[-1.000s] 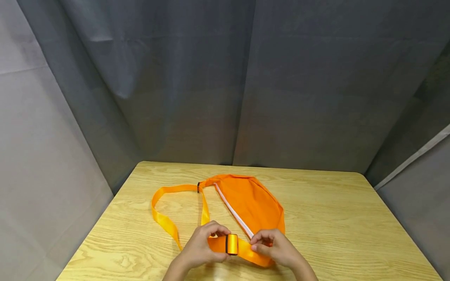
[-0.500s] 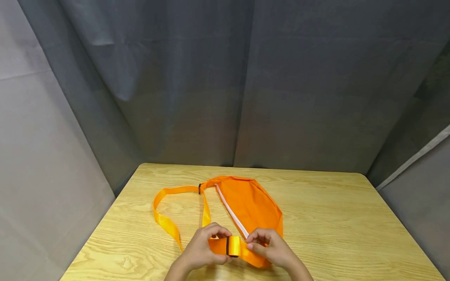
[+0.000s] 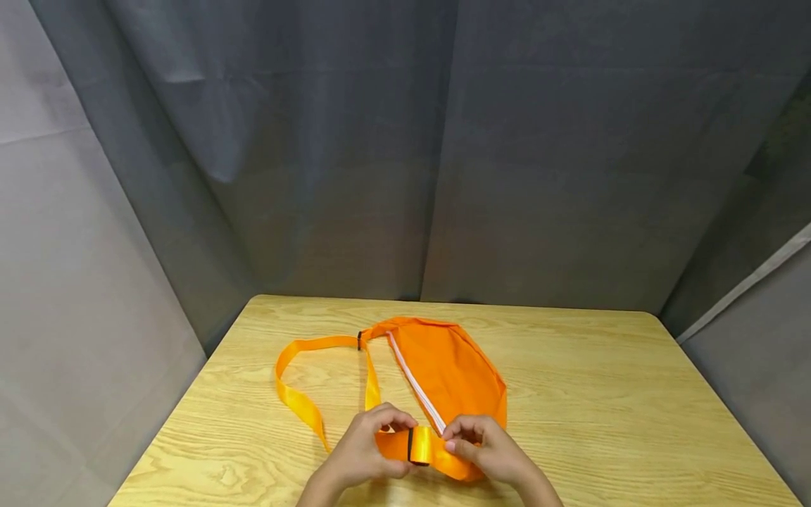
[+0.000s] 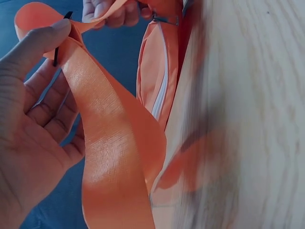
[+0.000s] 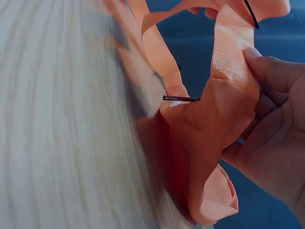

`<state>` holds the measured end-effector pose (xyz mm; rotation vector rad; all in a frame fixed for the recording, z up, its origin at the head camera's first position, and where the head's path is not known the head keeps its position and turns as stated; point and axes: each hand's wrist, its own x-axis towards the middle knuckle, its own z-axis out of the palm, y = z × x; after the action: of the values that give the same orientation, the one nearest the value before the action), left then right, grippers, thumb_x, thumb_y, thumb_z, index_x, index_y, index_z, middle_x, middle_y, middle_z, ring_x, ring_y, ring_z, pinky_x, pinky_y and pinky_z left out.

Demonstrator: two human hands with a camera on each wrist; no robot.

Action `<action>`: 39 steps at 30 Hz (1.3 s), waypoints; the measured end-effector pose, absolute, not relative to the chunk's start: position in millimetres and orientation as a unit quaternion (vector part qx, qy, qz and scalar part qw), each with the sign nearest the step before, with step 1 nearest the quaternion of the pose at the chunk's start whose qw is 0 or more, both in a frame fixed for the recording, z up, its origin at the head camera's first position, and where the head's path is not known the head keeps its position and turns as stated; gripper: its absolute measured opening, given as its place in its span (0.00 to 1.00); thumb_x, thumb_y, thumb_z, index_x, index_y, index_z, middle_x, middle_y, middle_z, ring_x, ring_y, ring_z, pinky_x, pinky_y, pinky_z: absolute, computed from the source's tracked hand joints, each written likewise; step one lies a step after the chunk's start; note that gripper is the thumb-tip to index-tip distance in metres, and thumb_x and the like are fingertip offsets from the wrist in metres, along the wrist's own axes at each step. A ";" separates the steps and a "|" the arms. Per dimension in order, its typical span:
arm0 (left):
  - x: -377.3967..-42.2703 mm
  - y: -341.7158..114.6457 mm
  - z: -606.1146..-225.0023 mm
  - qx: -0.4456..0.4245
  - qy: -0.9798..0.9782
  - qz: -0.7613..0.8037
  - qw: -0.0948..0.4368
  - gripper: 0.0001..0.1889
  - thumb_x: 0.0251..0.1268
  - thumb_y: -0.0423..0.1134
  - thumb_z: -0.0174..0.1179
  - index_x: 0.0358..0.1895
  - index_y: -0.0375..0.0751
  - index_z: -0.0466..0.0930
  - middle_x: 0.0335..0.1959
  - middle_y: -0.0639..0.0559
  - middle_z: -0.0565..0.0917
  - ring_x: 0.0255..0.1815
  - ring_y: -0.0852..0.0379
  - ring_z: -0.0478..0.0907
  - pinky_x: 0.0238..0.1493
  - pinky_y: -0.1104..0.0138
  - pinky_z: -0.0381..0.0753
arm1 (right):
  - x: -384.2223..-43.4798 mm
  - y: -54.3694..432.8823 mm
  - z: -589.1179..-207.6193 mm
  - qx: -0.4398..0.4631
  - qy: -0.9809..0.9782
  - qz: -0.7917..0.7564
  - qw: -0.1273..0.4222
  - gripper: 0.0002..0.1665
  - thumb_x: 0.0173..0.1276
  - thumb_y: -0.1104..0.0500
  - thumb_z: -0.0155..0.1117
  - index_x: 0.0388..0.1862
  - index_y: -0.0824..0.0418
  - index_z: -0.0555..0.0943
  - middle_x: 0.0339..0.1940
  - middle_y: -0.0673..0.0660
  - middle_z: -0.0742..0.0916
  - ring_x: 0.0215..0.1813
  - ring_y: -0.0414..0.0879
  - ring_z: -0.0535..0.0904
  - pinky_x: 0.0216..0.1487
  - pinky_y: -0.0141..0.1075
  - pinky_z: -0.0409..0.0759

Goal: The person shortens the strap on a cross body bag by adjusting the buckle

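Observation:
An orange bag with a white zipper lies on the table, its yellow-orange strap looped out to the left. Near the front edge my left hand pinches a black strap buckle between thumb and fingers. A short loop of strap bulges through that buckle on its right side. Close by, my right hand pinches the strap between buckle and bag, thumb on its face in the right wrist view. A metal zipper pull shows below the strap there.
A second black buckle sits on the strap at the bag's far end. The wooden table extends to both sides. Grey curtains hang behind it and at the sides.
My right hand has shifted slightly left toward the buckle. The strap loop at the buckle has grown a little wider, and the bag's near end has edged left.

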<state>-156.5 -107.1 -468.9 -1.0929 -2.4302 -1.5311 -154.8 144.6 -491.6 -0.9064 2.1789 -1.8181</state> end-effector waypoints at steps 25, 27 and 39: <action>-143.9 -106.2 -439.5 -0.330 -0.783 -0.527 0.013 0.23 0.35 0.32 0.77 0.41 0.43 0.82 0.35 0.57 0.81 0.38 0.48 0.78 0.42 0.60 0.75 | -142.0 113.7 -472.9 -0.366 0.709 -0.603 0.023 0.31 0.49 0.70 0.73 0.53 0.64 0.73 0.35 0.52 0.83 0.38 0.45 0.78 0.44 0.37 0.77; -143.7 -106.4 -440.2 -0.322 -0.785 -0.529 0.006 0.23 0.35 0.32 0.77 0.41 0.43 0.82 0.36 0.59 0.80 0.38 0.47 0.78 0.43 0.58 0.74 | -139.1 111.8 -465.4 -0.358 0.715 -0.600 0.020 0.30 0.48 0.70 0.74 0.52 0.63 0.74 0.33 0.52 0.83 0.37 0.46 0.78 0.43 0.37 0.77; -143.7 -108.0 -438.5 -0.302 -0.798 -0.522 -0.016 0.23 0.36 0.34 0.77 0.43 0.45 0.81 0.38 0.59 0.81 0.42 0.48 0.77 0.47 0.57 0.73 | -146.1 116.1 -483.3 -0.317 0.763 -0.562 0.017 0.28 0.49 0.58 0.76 0.50 0.54 0.76 0.32 0.49 0.83 0.34 0.45 0.78 0.32 0.33 0.74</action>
<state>-143.7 -108.0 -438.5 -0.9574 -2.5308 -1.6572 -146.1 116.1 -483.3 -0.9863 2.3733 -1.7483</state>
